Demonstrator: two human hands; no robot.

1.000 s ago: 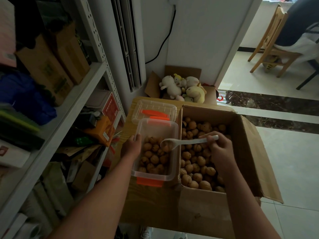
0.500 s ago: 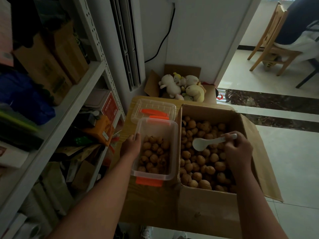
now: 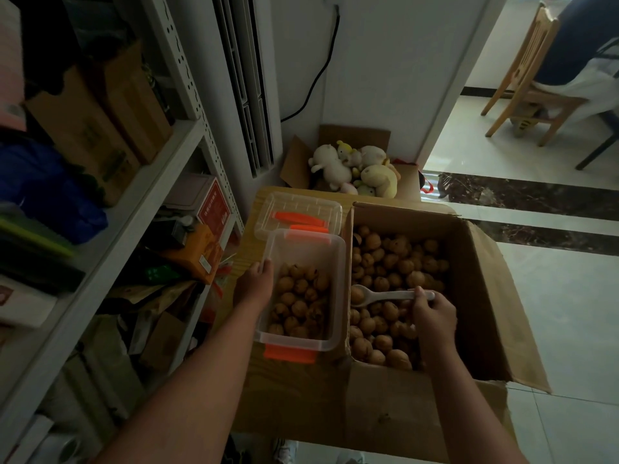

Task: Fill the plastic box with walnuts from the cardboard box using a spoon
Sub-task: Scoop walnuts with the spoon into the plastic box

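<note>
The right hand [image 3: 433, 314] is clenched round the end of the spoon [image 3: 385, 297] handle, fingers curled over it from above. The spoon reaches out to the left of that hand, and its bowl carries one walnut. It is low over the heap of walnuts [image 3: 395, 259] in the cardboard box [image 3: 482, 296], close to the box wall on the side of the left hand.

The left hand [image 3: 253, 283] grasps the left rim of the plastic box [image 3: 301, 244] with the thumb at the edge. This box stands just right of the left hand and between the two hands, touching the cardboard box. It holds a layer of walnuts [image 3: 299, 303] in its near half, and an orange clip [image 3: 289, 353] sits at its near end.

Beyond the left hand lies a clear lid [image 3: 298, 212], and farther on a smaller box of soft toys [image 3: 355, 169]. A cluttered shelf [image 3: 140, 182] stands to the left of the left arm.
</note>
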